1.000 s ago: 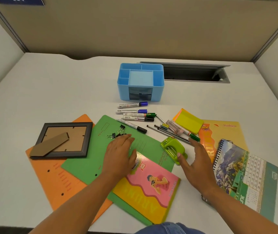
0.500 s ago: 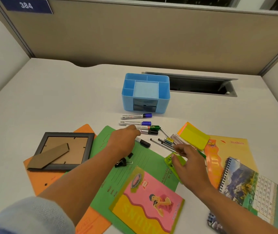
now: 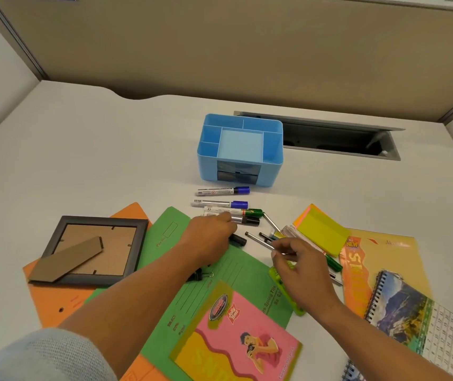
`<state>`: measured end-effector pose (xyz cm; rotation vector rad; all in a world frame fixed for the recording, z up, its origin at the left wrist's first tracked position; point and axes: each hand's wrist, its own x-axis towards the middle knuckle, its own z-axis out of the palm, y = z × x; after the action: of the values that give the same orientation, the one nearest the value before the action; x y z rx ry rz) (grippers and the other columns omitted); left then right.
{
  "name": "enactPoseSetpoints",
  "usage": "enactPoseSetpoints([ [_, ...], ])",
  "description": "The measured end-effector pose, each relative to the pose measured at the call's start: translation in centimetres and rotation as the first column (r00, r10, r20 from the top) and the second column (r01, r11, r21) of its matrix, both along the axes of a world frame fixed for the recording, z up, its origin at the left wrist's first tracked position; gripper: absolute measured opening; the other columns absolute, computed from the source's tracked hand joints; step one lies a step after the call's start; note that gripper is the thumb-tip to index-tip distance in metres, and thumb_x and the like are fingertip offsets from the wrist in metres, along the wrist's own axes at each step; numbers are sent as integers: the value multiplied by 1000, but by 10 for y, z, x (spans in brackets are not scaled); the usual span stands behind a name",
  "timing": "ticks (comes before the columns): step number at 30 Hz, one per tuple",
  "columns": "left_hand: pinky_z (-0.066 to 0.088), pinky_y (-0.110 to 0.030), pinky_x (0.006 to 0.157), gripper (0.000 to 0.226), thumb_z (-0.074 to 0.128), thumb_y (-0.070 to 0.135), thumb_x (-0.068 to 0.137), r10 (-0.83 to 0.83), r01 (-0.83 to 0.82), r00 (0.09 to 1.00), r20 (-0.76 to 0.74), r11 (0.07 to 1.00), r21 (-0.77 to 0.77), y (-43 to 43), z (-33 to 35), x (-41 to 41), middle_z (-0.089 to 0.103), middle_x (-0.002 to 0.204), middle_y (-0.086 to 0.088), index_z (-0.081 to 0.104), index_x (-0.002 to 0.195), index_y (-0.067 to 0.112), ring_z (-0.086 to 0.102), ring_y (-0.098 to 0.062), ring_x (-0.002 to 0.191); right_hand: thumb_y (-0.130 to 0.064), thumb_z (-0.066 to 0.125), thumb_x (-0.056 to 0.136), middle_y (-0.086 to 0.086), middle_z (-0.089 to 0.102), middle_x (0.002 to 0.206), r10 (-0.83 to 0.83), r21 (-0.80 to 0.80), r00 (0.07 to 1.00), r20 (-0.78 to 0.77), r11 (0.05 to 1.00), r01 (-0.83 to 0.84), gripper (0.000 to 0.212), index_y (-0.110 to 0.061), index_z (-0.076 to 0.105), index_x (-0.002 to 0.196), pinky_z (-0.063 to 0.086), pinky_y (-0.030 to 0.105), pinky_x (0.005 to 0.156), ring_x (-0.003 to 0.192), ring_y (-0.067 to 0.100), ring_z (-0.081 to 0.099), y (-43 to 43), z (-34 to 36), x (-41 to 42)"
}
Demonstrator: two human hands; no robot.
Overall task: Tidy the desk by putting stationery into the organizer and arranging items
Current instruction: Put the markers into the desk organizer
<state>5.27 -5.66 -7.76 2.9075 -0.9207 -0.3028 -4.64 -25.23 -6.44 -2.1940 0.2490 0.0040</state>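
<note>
Risk first: thin dark pens [image 3: 257,240] lie crossed in heap under right grip [image 3: 303,270]. Lifting one likely drags neighbours, sends them rolling against lime-green plastic hole punch [image 3: 276,272] just below grip. Round silver markers [image 3: 221,204] ahead of left grip [image 3: 208,239] could roll off if nudged.

Right grip: thumb and fingers closed, pinching one of thin dark pens.

Left grip: fingers curled down onto black-capped silver marker [image 3: 247,221]; clamped or merely touching, cannot tell.

Blue plastic compartment organizer [image 3: 240,171] stands well ahead of both grips on white desk [image 3: 110,160].
</note>
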Motion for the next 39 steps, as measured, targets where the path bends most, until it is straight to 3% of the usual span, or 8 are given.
enactPoseSetpoints([
  [4,49,-29,63,26,53,30,89,40,-25,995,95,987,-158,-3,14,-3,59,109,5,64,112,23,61,-17,87,-17,68,88,-17,66,99,-27,80,999,-22,996,29,22,-23,69,109,55,15,78,90,-12,61,7,7,11],
  [8,45,-23,48,19,66,29,76,121,-17,969,215,902,-432,-8,26,-13,63,89,9,71,94,24,62,-14,71,-24,74,84,-18,65,104,-54,209,997,-55,976,65,41,-32,59,121,51,9,68,86,-7,66,13,23,24],
  [13,46,-29,44,16,68,25,76,189,12,938,290,818,-575,-17,43,-24,63,86,9,70,92,22,59,-15,64,-12,75,83,-1,74,90,-37,386,999,-38,921,49,21,-21,71,100,60,46,78,78,19,73,12,45,38],
  [15,47,-28,46,17,70,23,77,234,11,922,309,782,-623,-23,50,-24,64,88,9,71,94,21,58,-13,64,-9,75,81,-2,74,84,6,342,999,32,940,-16,16,-21,73,92,60,42,75,77,18,72,10,57,44],
  [20,53,-29,56,26,69,24,85,382,-68,883,274,682,-728,-29,60,-19,65,107,5,69,110,16,61,-11,81,-8,75,81,-13,70,83,-7,164,969,246,986,-34,19,-23,71,93,52,13,67,74,-1,66,-10,101,79],
  [29,32,-8,55,19,66,24,88,489,-333,869,76,692,-641,-8,30,-17,62,101,13,68,107,25,57,-4,70,-18,72,84,-6,66,82,13,-195,937,349,979,59,14,-18,71,98,45,0,63,69,-3,62,-44,130,162],
  [35,35,-13,56,24,64,30,88,540,-467,841,-28,700,-541,0,9,-19,61,101,16,68,112,28,53,-2,72,-25,71,86,-8,66,86,86,-377,975,204,926,-3,14,-20,71,99,42,9,61,73,4,59,-36,101,185],
  [39,40,-19,56,26,63,32,88,544,-497,837,-60,710,-499,0,3,-17,61,104,16,66,113,28,51,-3,72,-32,70,86,-4,71,98,131,-468,980,151,882,-46,21,-22,69,105,52,23,69,82,10,63,-32,75,195],
])
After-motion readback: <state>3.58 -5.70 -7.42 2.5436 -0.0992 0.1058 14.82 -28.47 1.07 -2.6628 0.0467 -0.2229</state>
